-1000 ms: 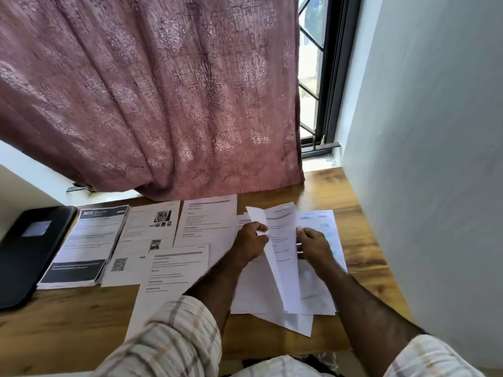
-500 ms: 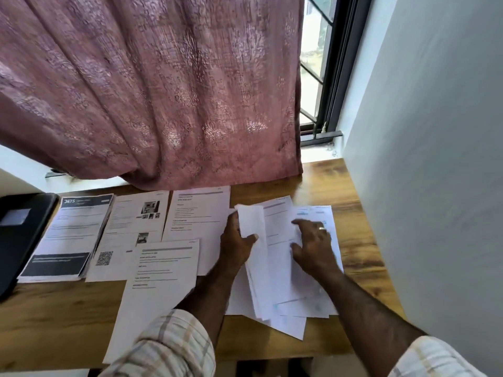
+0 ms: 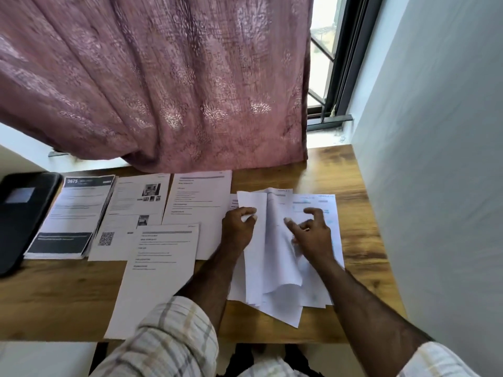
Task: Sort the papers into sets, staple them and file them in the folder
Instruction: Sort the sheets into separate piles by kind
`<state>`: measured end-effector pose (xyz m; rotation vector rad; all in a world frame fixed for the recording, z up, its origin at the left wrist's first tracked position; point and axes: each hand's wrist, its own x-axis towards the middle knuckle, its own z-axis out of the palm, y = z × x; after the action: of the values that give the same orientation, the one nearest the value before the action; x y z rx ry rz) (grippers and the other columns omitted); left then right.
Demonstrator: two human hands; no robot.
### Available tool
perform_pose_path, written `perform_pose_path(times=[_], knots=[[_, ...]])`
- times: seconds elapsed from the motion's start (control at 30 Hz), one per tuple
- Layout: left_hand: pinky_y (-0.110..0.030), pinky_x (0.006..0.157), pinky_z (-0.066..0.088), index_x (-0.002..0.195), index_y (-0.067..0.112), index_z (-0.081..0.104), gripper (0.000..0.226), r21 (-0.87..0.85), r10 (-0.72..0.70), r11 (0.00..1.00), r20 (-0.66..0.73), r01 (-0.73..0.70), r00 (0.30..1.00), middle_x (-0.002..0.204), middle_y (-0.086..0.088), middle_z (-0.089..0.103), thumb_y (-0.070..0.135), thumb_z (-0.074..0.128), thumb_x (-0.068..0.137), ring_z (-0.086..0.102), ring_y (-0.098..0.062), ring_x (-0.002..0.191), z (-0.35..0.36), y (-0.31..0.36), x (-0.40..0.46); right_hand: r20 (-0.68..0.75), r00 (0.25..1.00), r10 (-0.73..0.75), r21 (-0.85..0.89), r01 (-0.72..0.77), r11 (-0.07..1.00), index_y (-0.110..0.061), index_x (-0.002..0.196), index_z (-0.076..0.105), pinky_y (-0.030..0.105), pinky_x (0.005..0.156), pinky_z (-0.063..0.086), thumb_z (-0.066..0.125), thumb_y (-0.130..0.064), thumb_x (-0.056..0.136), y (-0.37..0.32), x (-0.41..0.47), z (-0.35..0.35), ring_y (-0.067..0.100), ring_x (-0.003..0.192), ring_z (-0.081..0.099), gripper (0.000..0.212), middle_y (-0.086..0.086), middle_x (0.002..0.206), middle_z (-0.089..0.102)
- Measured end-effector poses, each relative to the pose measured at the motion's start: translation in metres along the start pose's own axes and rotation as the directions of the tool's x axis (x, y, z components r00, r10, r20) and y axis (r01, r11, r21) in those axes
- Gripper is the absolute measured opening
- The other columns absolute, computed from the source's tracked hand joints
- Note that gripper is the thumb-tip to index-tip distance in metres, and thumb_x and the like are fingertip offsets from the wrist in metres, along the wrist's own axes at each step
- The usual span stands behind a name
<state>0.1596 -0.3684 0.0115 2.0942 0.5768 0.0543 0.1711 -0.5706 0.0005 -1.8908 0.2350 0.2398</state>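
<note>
near the desk's (image 3: 321, 170) right edge, a lifted sheet (image 3: 254, 246) is pinched by the left hand (image 3: 238, 227); the unsorted stack (image 3: 313, 281) is pressed by the loosely spread right hand (image 3: 313, 232). overhanging sheets could be dragged off.

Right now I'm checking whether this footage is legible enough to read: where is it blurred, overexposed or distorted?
Head view: the right hand is motion-blurred; print on the white sheets is too soft to read; the uncurtained window strip is blown out; the wooden desk edge bows from wide-angle distortion.
</note>
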Motion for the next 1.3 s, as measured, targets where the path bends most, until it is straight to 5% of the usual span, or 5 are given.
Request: perform_pose_path(times=[0.1,0.53,0.87,1.07,1.3], knots=[[-0.024,0.099,0.048,0.12,0.011,0.077,0.028,-0.018,-0.038,0.999,0.009,0.038,0.999,0.123,-0.002,0.076,0.026,0.076,0.097,0.069,-0.019,0.117,0.001,0.004,0.0,0.03,0.981,0.191,0.228,-0.193,0.954,-0.02,0.134,0.048,0.045,0.064,0.064,0.078,-0.042,0.092,0.003,-0.004,-0.005,0.027,0.069,0.075,0.056,0.011,0.095,0.072],[-0.028,0.11,0.042,0.129,0.016,0.072,0.035,0.099,0.022,0.995,-0.028,-0.019,0.999,0.138,-0.003,0.068,0.018,0.078,0.095,0.061,-0.022,0.13,-0.006,0.004,0.002,0.44,0.88,-0.178,-0.733,0.466,0.496,-0.024,0.168,-0.006,0.059,0.127,-0.01,0.059,-0.076,0.088,0.0,0.043,-0.004,0.021,0.161,-0.015,0.115,0.001,0.177,-0.002],[-0.031,0.11,0.044,0.127,0.018,0.072,0.032,-0.007,-0.03,1.0,-0.038,0.029,0.999,0.142,-0.003,0.066,0.015,0.076,0.096,0.06,-0.024,0.131,-0.007,0.004,0.011,0.192,0.97,-0.147,-0.333,0.205,0.92,-0.033,0.144,0.045,0.042,0.093,0.057,0.079,-0.032,0.083,-0.003,0.026,0.01,0.021,0.106,0.067,0.07,-0.009,0.128,0.071],[-0.022,0.102,0.046,0.117,0.017,0.074,0.022,0.02,-0.032,0.999,0.079,0.031,0.996,0.128,-0.002,0.071,0.013,0.076,0.096,0.064,-0.022,0.124,0.0,0.003,0.013,-0.014,0.982,0.188,0.284,-0.176,0.943,-0.025,0.141,0.047,0.044,0.073,0.066,0.09,-0.022,0.083,-0.008,0.015,0.003,0.025,0.094,0.073,0.071,0.002,0.123,0.063],[-0.022,0.095,0.047,0.115,0.017,0.075,0.031,0.03,0.0,1.0,0.114,-0.004,0.993,0.119,0.002,0.074,0.043,0.071,0.099,0.067,-0.016,0.114,0.006,0.019,0.013,0.271,0.951,0.147,0.191,-0.203,0.96,-0.02,0.108,0.08,0.035,0.067,0.056,0.067,-0.04,0.102,-0.009,0.004,-0.004,0.025,0.085,0.074,0.025,0.001,0.097,0.08]])
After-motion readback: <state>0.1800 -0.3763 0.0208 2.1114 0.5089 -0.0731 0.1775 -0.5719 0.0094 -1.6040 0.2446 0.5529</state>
